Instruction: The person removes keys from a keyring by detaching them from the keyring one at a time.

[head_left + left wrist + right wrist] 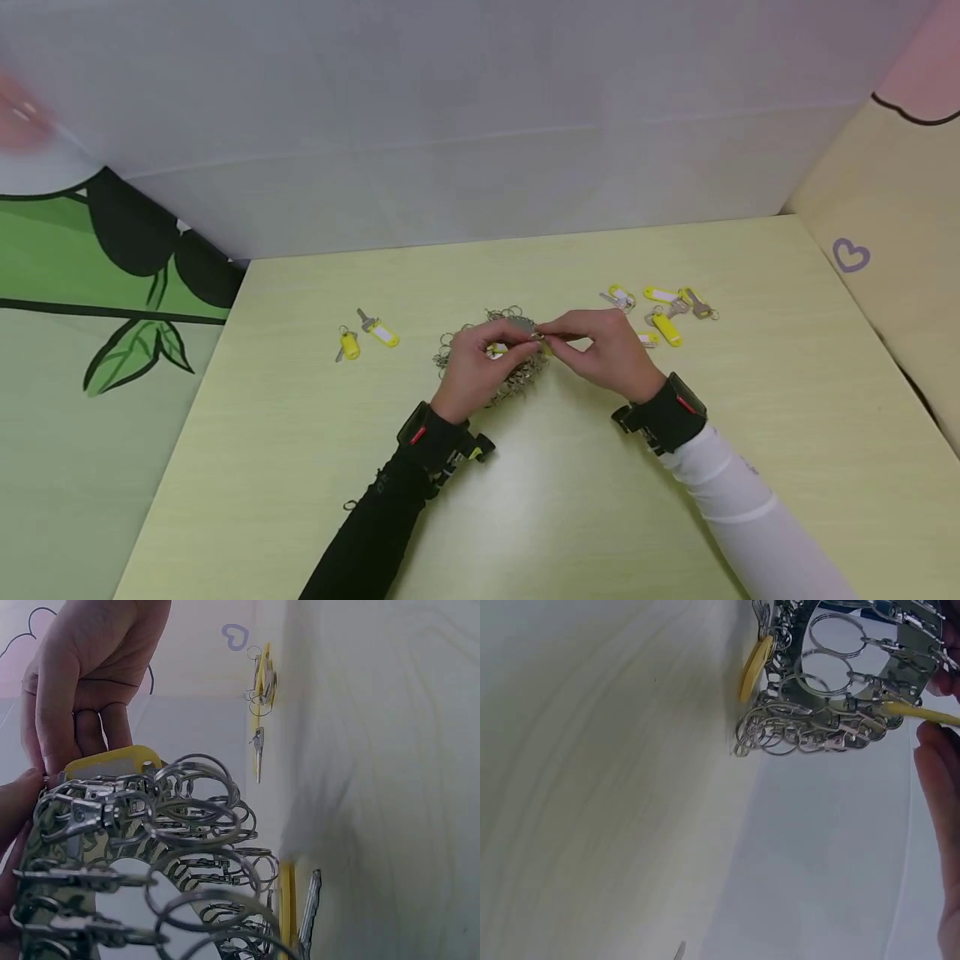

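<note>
A grey key rack [202,862], fringed with several metal clasps and split rings, stands mid-table under both hands. My left hand [480,354] pinches at the rack's top edge, seemingly on a small clasp; its fingertips partly cover the spot. Meeting it from the other side, my right hand [603,354] pinches the end of a yellow key tag [112,759] against the same place. In the right wrist view that tag [922,712] runs from the rack to the right fingers. Whether its ring is on the clasp cannot be told. Another yellow tag [756,669] hangs low on the rack.
Left of the rack lie two keys with yellow tags [349,344] [385,333]. To its right is a loose group of several tagged keys [667,327]. A grey-white wall [450,192] rises behind the pale table [300,467], with a side wall [885,275] on the right.
</note>
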